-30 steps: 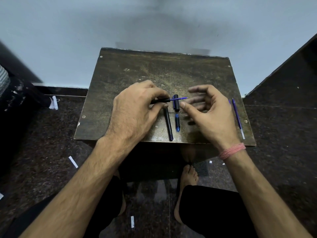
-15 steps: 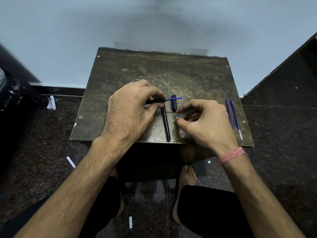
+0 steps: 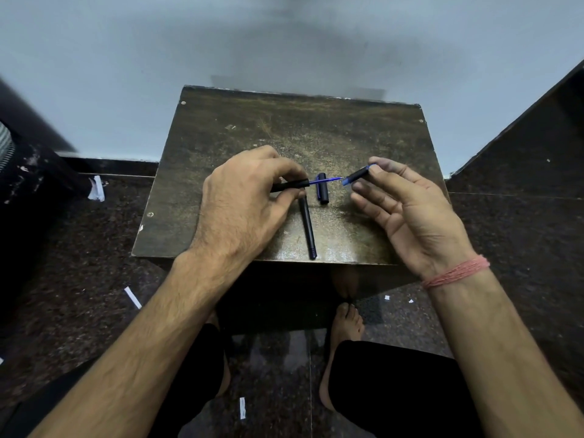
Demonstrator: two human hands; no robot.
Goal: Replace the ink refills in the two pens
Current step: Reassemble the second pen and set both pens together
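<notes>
Pale blue-grey wall fills the top of the frame, and below it a worn dark wooden desk [image 3: 347,128] stands on a speckled dark stone floor [image 3: 94,248] scattered with small white paper scraps [image 3: 132,297].

Left of frame centre, the left hand [image 3: 240,210] lies knuckles up over the desk, its grip closed on a black pen barrel [image 3: 289,185] that points toward the right. A thin blue refill [image 3: 325,181] sticks out of the barrel's open end.

Right of centre, the right hand [image 3: 410,210] is turned palm up, its grip pinching a short black tip section [image 3: 357,176] between thumb and forefinger while the other fingers are spread loosely. The blue end of that piece sits just beside the refill's point; whether they touch cannot be told.

A dark pen cap [image 3: 322,192] lies on the desk under the refill, between the two hands. A second black pen body [image 3: 307,229] lies just below the left hand's fingertips, running toward the desk's near edge at lower centre.

A pink thread band [image 3: 455,273] circles the right wrist. Bare feet [image 3: 346,324] and dark trousers [image 3: 395,390] show at the bottom of the frame.
</notes>
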